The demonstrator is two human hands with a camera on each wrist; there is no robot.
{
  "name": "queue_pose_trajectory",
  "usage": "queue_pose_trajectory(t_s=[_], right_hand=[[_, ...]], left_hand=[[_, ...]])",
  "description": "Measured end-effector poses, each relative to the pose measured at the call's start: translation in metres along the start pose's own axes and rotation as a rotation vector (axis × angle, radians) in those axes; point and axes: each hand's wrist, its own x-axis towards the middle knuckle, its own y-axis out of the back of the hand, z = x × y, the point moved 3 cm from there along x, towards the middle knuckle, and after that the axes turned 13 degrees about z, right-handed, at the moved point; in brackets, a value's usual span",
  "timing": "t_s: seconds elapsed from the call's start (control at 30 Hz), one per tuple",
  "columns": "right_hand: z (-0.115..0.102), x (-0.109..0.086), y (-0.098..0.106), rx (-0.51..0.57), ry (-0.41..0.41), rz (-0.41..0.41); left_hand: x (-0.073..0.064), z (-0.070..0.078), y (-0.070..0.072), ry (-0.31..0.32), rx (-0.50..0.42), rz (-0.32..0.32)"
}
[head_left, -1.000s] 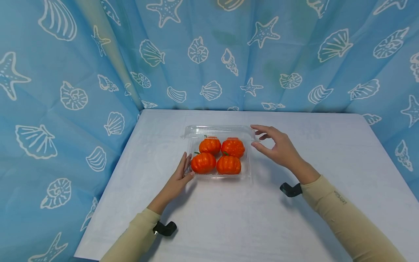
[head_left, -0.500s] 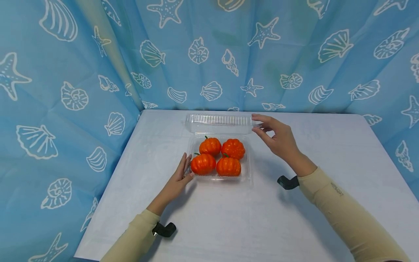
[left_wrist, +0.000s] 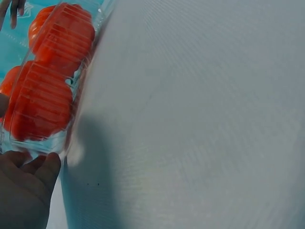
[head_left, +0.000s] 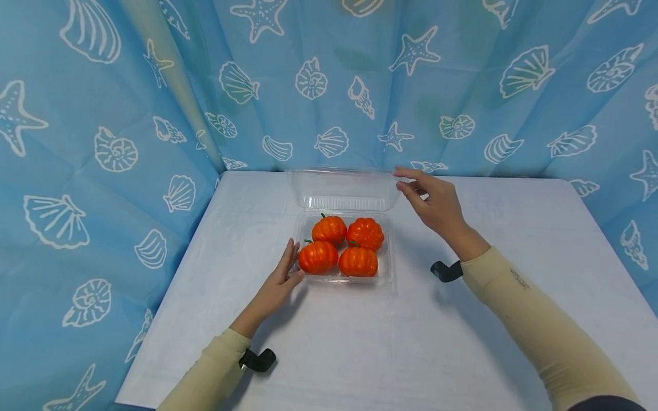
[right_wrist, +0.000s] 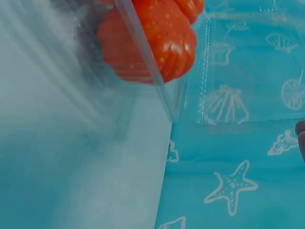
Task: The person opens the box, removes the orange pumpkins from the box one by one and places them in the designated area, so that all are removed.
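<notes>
A clear plastic clamshell container [head_left: 386,275] holds several small orange pumpkins [head_left: 318,257], some with green stems showing. Its hinged lid [head_left: 344,191] is swung up and leans toward the back curtain. At the container's left side, my left hand [head_left: 276,290] grips the wall with thumb and fingers; in the left wrist view, fingertips [left_wrist: 49,167] press along its end under the ribbed side. My right hand [head_left: 437,204] pinches the right edge of the lid between thumb and fingers. Only its fingertips [right_wrist: 301,131] show in the right wrist view, by the raised lid [right_wrist: 252,67].
The container stands on a white-covered table [head_left: 329,342], toward the far edge. A blue curtain [head_left: 319,114] with white shells and starfish hangs behind and at both sides. Dark wrist cameras [head_left: 259,361] are worn on both sleeves.
The right hand has moved back and up, swinging the lid from over the pumpkins' rear to a position behind the container. My left hand stays at the container's left side.
</notes>
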Motion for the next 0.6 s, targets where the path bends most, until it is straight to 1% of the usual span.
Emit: queue_pose_trajectory(t_s=[0.1,0.3,0.4,0.6], right_hand=[[0.006,0.002,-0.002,-0.013,-0.028,-0.021],[0.019,0.005,-0.009,-0.052,-0.059,-0.056],[0.024,0.007,-0.013,-0.068,-0.077,-0.067],[0.031,0.011,-0.019,-0.061,-0.135,-0.074]], left_hand=[[0.000,-0.001,-0.001,0.003,0.037,0.016],[0.001,-0.005,-0.002,0.038,0.083,0.040],[0.000,-0.004,-0.003,0.032,0.078,0.046],[-0.001,-0.003,-0.004,0.033,0.043,0.049]])
